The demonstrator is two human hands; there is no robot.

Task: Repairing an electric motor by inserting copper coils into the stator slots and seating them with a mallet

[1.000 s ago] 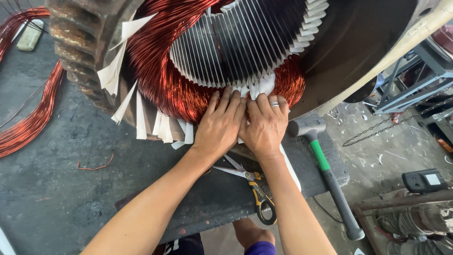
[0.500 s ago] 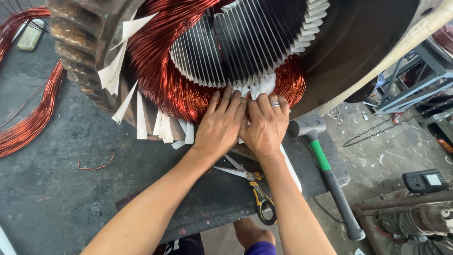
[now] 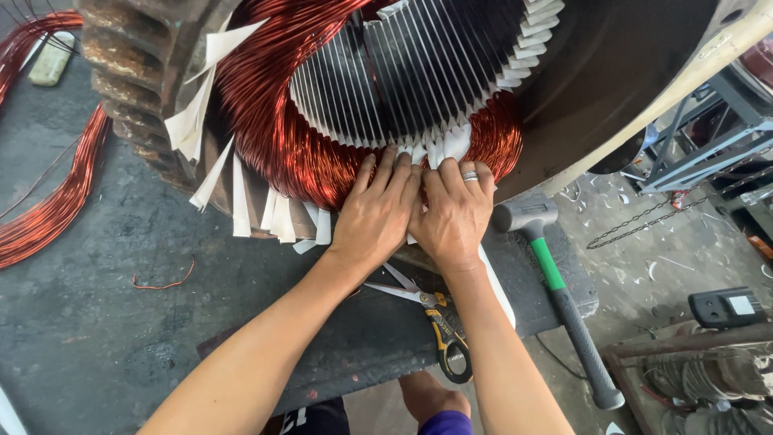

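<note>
A large motor stator [image 3: 419, 72] with dark slotted laminations lies on a dark bench. Red copper wire coils [image 3: 274, 121] bulge from its lower rim, with white insulation paper strips [image 3: 241, 201] sticking out between them. My left hand [image 3: 377, 213] and my right hand [image 3: 453, 213] lie side by side, palms down, fingers pressed flat against the copper coil and the white strips at the bottom of the bore. A ring is on my right hand. Neither hand holds a tool.
Scissors with yellow-black handles [image 3: 431, 318] lie on the bench [image 3: 97, 338] under my wrists. A hammer with a green and black handle [image 3: 560, 298] rests at the right. Loose copper wire bundles [image 3: 48, 209] lie at the left. A chain and metal frames are on the floor at the right.
</note>
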